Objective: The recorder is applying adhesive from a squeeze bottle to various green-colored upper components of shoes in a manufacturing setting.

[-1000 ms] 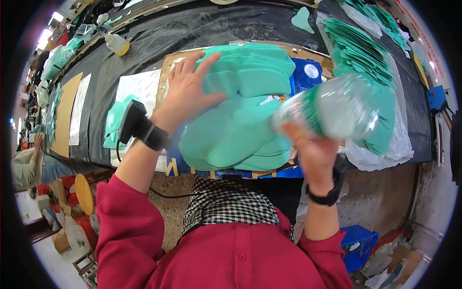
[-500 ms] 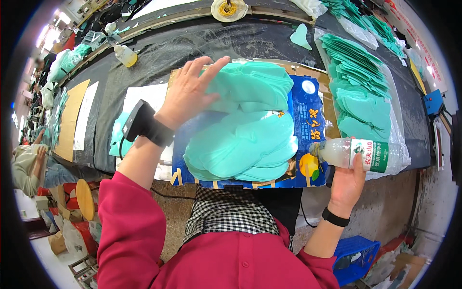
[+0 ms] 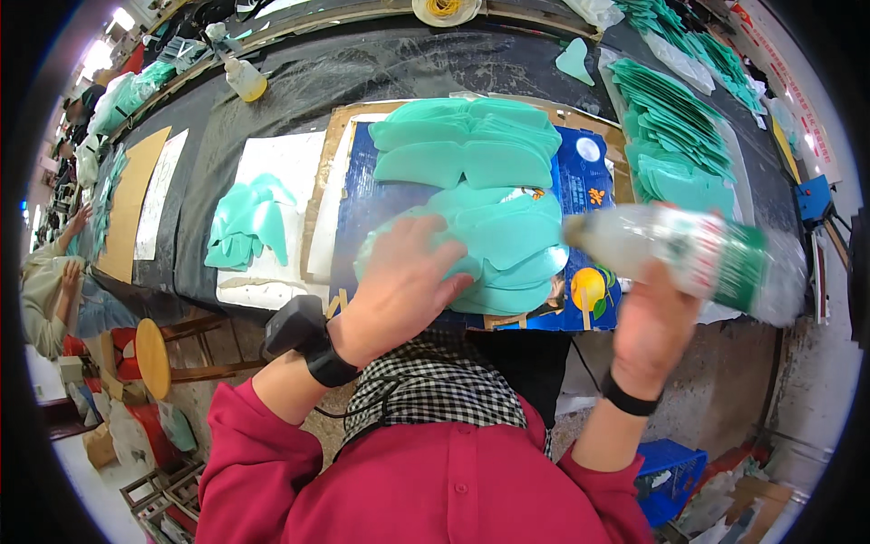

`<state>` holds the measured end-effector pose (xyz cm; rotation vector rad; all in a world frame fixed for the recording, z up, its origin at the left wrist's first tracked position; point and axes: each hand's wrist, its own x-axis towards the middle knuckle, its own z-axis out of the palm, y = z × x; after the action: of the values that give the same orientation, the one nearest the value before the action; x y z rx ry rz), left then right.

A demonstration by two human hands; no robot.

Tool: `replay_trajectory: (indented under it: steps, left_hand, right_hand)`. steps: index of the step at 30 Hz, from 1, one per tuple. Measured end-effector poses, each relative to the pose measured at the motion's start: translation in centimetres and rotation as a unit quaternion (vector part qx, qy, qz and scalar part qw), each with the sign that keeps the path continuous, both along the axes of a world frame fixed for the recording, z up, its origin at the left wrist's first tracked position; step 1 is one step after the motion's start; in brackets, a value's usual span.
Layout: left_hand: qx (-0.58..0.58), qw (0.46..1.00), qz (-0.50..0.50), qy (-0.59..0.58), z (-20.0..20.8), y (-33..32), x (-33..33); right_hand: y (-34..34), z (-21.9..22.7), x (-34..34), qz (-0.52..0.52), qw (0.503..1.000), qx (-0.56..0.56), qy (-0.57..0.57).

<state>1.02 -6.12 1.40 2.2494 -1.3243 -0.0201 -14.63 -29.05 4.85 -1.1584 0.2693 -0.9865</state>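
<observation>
Dark, creased sheeting is spread over the worktop, behind which a wall is seen at the far right. At the left edge, another person in a pale top is seen beside the worktop, near a round wooden stool. Near the worktop's front edge, a blue printed board is laid on brown cardboard, and on it thin green sheets are stacked in two groups. Farther from the body lies the far stack, fanned in rows; nearer lies the near stack, its rounded edges overlapping.

Over the left part of the near stack the left hand is held palm down, with nothing gripped and the thumb parted from the bent fingers; whether the sheets are pressed cannot be told. By the right hand a clear plastic bottle with a green, white and red label is grasped around its middle, slightly blurred. It is held nearly level, its neck pointed left toward the near stack.

More green pieces are laid on white paper at left, and another green pile is fanned on clear plastic at right. Farther back, a small bottle of yellow liquid is stood.
</observation>
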Motion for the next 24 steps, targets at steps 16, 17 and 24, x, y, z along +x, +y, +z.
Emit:
replay_trajectory:
  steps: [16, 17, 24]
  left_hand:
    - [-0.026, 0.996, 0.082, -0.024, -0.7, 5.6, -1.5]
    - [-0.04, 0.996, 0.067, -0.036, 0.0, 4.8, -1.3]
    - [0.028, 0.999, 0.022, -0.031, -0.8, 3.0, -0.9]
  right_hand:
    - [6.9, -2.0, 8.9, 0.167, 0.93, -0.287, 0.155]
    - [6.7, -2.1, 8.9, 0.183, 0.927, -0.281, 0.165]
    - [-0.4, -2.7, 7.4, 0.099, 0.958, -0.177, 0.201]
